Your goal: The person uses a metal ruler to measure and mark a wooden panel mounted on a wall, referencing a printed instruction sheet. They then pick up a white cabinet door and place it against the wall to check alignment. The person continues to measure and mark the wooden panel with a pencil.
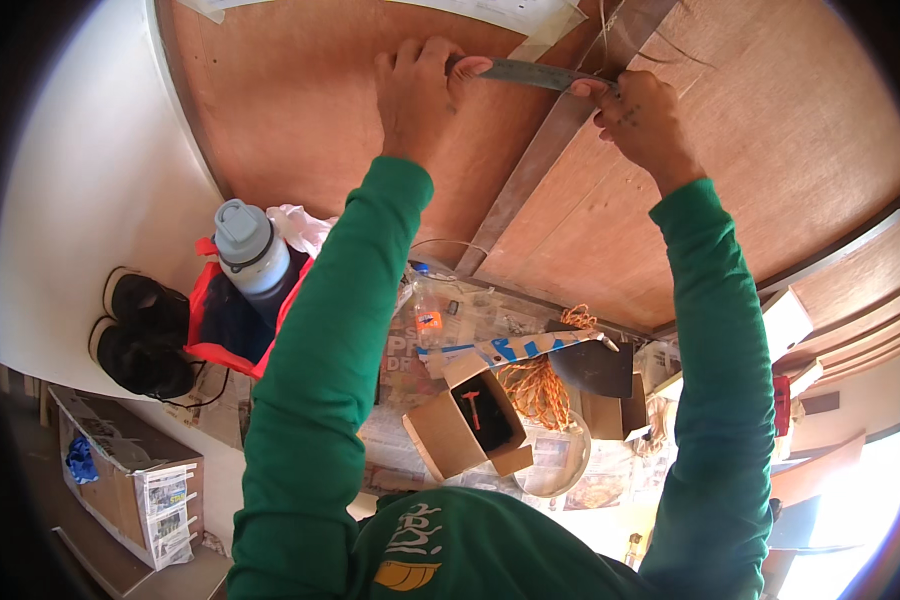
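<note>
Both my arms are raised toward a reddish plywood wall (300, 110). Between my hands stretches a thin, flat grey strip (535, 73), ruler-like in shape, held roughly level. My left hand (418, 105) is closed on its left end, the thumb pointing right along it. At the other end, my right hand (650, 125) grips it with the thumb pointing left. The strip passes in front of a dark wooden batten (540, 150) that runs slantwise down the wall. Whether the strip touches the wood, I cannot tell.
On the newspaper-covered surface (390, 440) below are an open cardboard box (445, 435), orange rope (537, 392) and a plastic bottle (427, 312). To the left, a red bag (210, 320) holds a blue-lidded flask (245, 245), beside black shoes (140, 365). Taped paper (510, 12) hangs above.
</note>
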Demonstrator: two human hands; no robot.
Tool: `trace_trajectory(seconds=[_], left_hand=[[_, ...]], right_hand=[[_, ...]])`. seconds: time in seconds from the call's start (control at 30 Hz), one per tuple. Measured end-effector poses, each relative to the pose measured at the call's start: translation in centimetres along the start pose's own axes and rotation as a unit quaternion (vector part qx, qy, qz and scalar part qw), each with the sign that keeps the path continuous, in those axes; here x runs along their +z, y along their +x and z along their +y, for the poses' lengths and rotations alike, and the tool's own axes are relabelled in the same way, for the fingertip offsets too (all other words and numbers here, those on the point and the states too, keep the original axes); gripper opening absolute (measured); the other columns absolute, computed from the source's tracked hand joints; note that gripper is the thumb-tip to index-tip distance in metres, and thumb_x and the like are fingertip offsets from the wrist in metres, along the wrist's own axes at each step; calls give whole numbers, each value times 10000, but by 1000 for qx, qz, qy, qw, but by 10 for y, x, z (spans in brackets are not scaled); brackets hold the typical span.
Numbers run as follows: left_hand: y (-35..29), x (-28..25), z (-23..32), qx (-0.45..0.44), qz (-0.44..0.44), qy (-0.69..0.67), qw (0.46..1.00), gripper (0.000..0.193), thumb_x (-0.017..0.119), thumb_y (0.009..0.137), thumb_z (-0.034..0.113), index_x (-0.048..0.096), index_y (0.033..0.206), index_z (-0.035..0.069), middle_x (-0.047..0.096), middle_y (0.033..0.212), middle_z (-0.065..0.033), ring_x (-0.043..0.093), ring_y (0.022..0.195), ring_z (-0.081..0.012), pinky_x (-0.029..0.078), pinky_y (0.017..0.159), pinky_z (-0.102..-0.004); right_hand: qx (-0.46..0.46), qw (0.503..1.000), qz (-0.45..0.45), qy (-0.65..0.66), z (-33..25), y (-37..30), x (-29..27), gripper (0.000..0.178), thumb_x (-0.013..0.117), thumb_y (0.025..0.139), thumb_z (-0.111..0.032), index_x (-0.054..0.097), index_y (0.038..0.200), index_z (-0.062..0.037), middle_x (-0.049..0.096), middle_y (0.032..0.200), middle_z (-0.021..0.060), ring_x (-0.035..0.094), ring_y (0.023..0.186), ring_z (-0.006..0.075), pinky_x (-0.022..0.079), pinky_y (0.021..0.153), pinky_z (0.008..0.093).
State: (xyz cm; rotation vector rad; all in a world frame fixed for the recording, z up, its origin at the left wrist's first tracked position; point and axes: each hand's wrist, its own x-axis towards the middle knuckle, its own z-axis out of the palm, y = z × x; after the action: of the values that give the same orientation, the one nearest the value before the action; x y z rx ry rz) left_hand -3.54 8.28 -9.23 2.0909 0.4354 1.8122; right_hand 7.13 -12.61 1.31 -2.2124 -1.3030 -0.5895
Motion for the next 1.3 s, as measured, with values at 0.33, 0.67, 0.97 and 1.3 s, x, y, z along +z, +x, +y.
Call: trace_trajectory(seconds=[0.33, 0.67, 0.97, 1.3], left_hand=[[-17, 23, 3, -21, 88, -130, 987, 269, 705, 949, 378, 735, 917, 113, 686, 899, -3, 542, 937, -203, 351, 943, -382], [-29, 37, 3, 1, 139, -131, 982, 233, 714, 947, 363, 754, 897, 139, 661, 861, 1, 514, 964, -216, 383, 907, -392], [-34, 51, 1, -7, 212, -181, 960, 80, 758, 897, 240, 743, 850, 177, 635, 779, 54, 502, 916, -183, 346, 892, -378], [-48, 29, 5, -32, 137, -76, 987, 225, 776, 876, 375, 761, 936, 159, 657, 924, 21, 544, 964, -213, 382, 909, -401]], right_hand=[[14, 999, -40, 14, -8, -4, -4, 195, 547, 935, -20, 602, 766, 59, 773, 832, 72, 698, 583, 200, 552, 543, 336], [-52, 996, 40, -66, 3, -9, 5, 237, 632, 953, -131, 640, 775, 25, 747, 777, 107, 685, 589, 300, 568, 568, 362], [11, 998, 0, -66, -17, -8, -2, 294, 675, 957, -222, 656, 775, 7, 740, 753, 107, 692, 606, 309, 571, 574, 363], [89, 995, 29, 45, -12, -11, 4, 245, 632, 974, -171, 636, 818, 18, 742, 738, 72, 684, 537, 144, 555, 533, 285]])
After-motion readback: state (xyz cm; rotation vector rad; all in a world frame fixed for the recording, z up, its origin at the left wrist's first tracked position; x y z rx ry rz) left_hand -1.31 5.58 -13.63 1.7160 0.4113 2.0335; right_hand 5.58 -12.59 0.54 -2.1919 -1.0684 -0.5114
